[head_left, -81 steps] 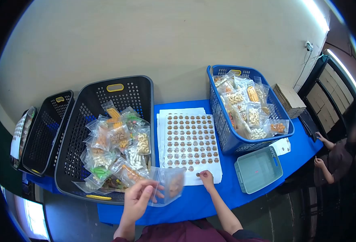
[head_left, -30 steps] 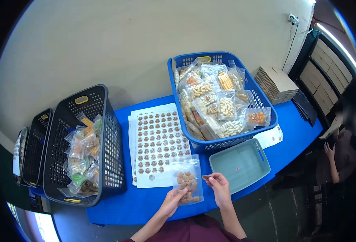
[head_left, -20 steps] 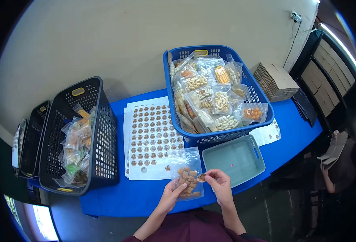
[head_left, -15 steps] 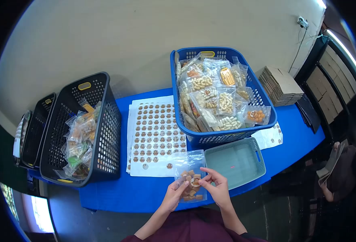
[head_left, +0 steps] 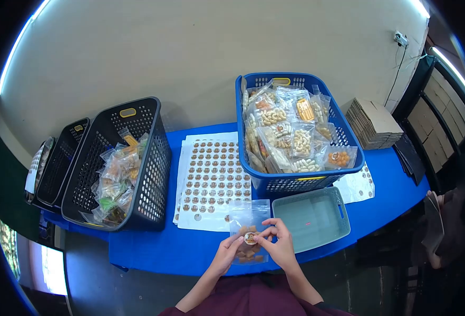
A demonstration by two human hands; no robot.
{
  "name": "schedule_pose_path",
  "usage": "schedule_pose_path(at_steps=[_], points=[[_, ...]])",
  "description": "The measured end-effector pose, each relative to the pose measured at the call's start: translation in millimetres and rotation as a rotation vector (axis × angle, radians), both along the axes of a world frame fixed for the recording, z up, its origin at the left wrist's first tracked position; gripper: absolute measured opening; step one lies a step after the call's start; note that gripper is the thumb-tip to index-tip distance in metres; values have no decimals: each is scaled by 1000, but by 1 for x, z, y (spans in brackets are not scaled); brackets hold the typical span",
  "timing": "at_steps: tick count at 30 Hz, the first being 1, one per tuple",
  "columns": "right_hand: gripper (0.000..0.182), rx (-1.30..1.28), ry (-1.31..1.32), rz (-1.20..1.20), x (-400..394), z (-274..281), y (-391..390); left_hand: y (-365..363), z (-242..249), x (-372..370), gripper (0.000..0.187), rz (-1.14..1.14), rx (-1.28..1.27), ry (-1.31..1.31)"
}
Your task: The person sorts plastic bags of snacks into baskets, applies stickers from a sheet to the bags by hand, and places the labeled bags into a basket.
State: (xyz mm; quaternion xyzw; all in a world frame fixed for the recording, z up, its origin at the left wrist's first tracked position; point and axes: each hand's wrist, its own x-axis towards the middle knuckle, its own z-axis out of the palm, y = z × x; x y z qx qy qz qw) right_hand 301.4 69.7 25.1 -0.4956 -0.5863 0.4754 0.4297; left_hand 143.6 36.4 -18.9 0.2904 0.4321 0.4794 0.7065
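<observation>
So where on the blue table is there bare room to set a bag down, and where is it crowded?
Bare blue cloth shows between the black basket and the sticker sheet, along the front edge left of the left hand, and right of the grey tray. The grey tray holds nothing. The blue basket is packed, and both hands crowd the snack bag.

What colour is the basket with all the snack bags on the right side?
Blue. The basket shows best in the head view, just behind the pale green tray.

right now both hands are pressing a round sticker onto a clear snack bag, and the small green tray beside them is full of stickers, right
Not quite. In the head view both hands do press the round sticker onto the clear snack bag, but the small green tray holds no stickers; only a tiny pink mark shows inside.
</observation>
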Motion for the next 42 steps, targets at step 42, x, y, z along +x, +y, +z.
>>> schedule_pose_path(at_steps=[42], points=[[34, -219, 419, 130, 6, -24, 21, 17, 7, 11, 37, 20, 46, -48]])
